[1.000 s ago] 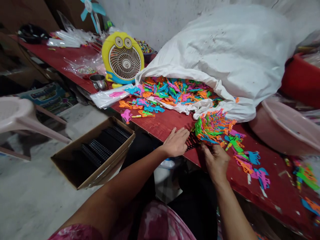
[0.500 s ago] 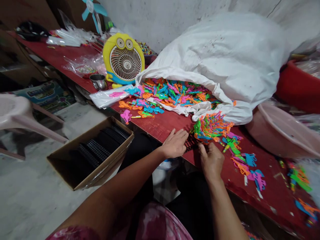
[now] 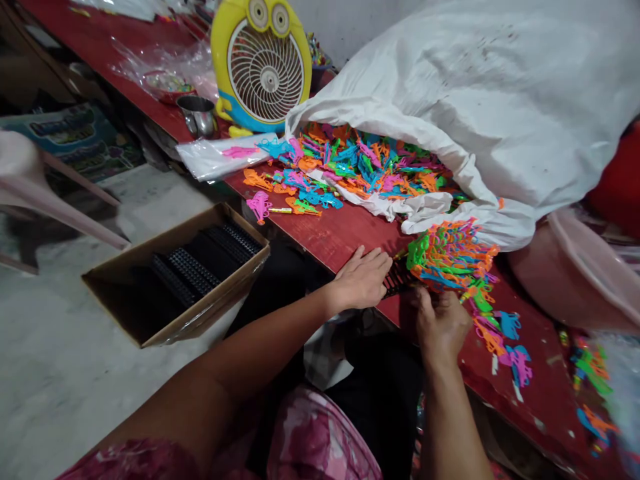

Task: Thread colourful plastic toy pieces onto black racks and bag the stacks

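A black plastic rack lies near the table's front edge. A dense cluster of small orange, green, blue and pink plastic toys stands in its right part. My left hand rests flat over the rack's left end, its fingers stretched out and holding nothing. At the rack's near side is my right hand, with the thumb against the edge and the other fingers curled, partly hidden. Loose toys with short tubes lie to the right of that hand.
A white sack spills more toys behind my hands. Left of it are a yellow fan, a metal cup and plastic bags. A cardboard box of black racks stands at lower left. A pink basin is at right.
The head view has tilted down and come closer, so most things look larger. Both hands stay at the rack, and the right hand's fingers have shifted slightly along its near side.
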Tool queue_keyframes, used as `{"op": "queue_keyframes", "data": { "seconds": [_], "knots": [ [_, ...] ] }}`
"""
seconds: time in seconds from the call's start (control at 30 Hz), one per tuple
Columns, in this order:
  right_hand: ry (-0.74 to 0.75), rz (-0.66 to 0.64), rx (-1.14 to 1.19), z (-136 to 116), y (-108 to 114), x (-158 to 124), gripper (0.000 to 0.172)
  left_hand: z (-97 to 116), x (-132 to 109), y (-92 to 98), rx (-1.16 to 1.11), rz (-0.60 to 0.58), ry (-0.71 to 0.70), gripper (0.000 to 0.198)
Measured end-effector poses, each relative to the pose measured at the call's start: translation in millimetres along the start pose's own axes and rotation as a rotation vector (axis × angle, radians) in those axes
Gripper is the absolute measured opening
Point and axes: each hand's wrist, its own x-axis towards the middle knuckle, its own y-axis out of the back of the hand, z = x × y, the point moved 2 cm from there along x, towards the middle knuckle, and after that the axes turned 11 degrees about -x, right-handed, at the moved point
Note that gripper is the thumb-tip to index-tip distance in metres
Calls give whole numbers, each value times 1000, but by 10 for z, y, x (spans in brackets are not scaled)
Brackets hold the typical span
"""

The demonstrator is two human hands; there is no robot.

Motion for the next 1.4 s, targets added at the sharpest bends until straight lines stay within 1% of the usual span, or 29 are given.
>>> {"op": "queue_keyframes", "data": {
  "seconds": [0.1,0.23,0.37,0.43,0.5,0.57,0.63,0.67,0.7,0.8,0.87,0.97,1.17,1.33,1.4],
  "knots": [
    [50,5,-59,-1,16,16,35,-13,0,-18,-10,4,-11,62],
    [135,15,-262,-86,9,53,39,-20,8,-19,-15,-4,-3,62],
    [108,43,-383,-155,-31,49,38,-29,7,-1,-30,-6,-11,61],
    [57,17,-425,-153,-49,28,36,-26,-12,22,-59,9,-21,59],
    [14,-60,-448,-131,-70,3,36,7,-40,73,-108,73,-36,55],
    [-13,-117,-450,-110,-88,-13,39,86,-64,158,-167,208,-72,48],
    [-27,-129,-444,-109,-100,-14,40,212,-61,261,-209,354,-136,42],
    [-37,-126,-446,-117,-103,-7,39,285,-41,309,-213,400,-173,40],
    [-45,-127,-451,-131,-106,3,36,359,-8,351,-205,422,-210,40],
    [-68,-143,-472,-191,-116,39,30,531,146,433,-133,414,-288,36],
    [-58,-131,-457,-231,-129,56,27,579,249,449,-82,394,-316,30],
    [-60,-106,-427,-267,-169,56,26,564,343,441,-32,384,-341,21],
    [-142,-143,-405,-309,-240,49,25,474,395,464,-55,370,-344,16],
    [-152,-199,-372,-329,-212,55,28,511,363,492,-39,360,-352,17],
    [-153,-241,-349,-330,-194,59,30,562,350,482,-7,395,-365,31]
  ]
}}
